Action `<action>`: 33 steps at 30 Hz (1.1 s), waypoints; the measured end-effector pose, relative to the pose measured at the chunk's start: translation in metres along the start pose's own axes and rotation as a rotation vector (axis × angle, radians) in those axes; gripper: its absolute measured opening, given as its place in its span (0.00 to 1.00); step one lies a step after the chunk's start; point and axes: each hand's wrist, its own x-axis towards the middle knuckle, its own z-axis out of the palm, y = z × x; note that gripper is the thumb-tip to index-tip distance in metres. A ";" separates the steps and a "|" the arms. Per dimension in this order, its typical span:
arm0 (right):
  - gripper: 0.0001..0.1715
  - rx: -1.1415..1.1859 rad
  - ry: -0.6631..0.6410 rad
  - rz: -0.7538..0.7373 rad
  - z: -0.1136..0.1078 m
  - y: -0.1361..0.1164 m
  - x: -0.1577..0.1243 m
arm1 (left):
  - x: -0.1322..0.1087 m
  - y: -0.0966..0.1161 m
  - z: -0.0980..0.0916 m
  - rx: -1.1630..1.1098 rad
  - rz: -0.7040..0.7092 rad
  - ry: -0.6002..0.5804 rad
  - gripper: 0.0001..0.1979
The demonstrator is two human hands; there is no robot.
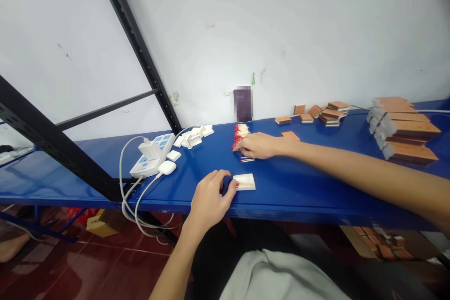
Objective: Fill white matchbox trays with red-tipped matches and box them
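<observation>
My left hand (210, 197) is at the table's front edge, thumb and index finger curved round the left end of a white matchbox tray (250, 182). Several red-headed matches (240, 183) lie in that tray. Farther back, my right hand (259, 145) reaches in from the right, its fingers bent down onto the near side of a pile of red-tipped matches (242, 130). The fingertips are closed on matches there, partly hidden by the hand. A few loose matches (247, 160) lie just below it.
White empty trays (191, 138) lie left, near a power strip (153, 155) with cables and a white charging case (167, 167). Brown matchbox covers (332, 113) sit at the back right, with a large stack (404, 129) beyond. A black shelf post (140, 51) stands left.
</observation>
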 end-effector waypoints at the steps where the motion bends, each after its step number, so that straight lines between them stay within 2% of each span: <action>1: 0.25 0.002 0.001 0.001 0.000 0.000 0.000 | 0.000 0.000 0.000 -0.001 0.000 -0.001 0.09; 7: 0.22 0.054 0.003 -0.043 -0.001 0.003 0.001 | 0.000 -0.001 0.000 -0.008 0.005 0.002 0.09; 17: 0.20 0.062 0.010 -0.033 0.000 0.013 0.004 | -0.001 -0.001 0.001 -0.009 0.008 -0.002 0.09; 22: 0.11 0.045 -0.073 0.000 -0.010 0.017 0.002 | 0.000 -0.002 0.001 -0.008 0.013 -0.010 0.10; 33: 0.09 0.103 -0.110 -0.038 -0.009 0.017 0.002 | -0.001 -0.003 0.001 -0.006 0.008 -0.005 0.09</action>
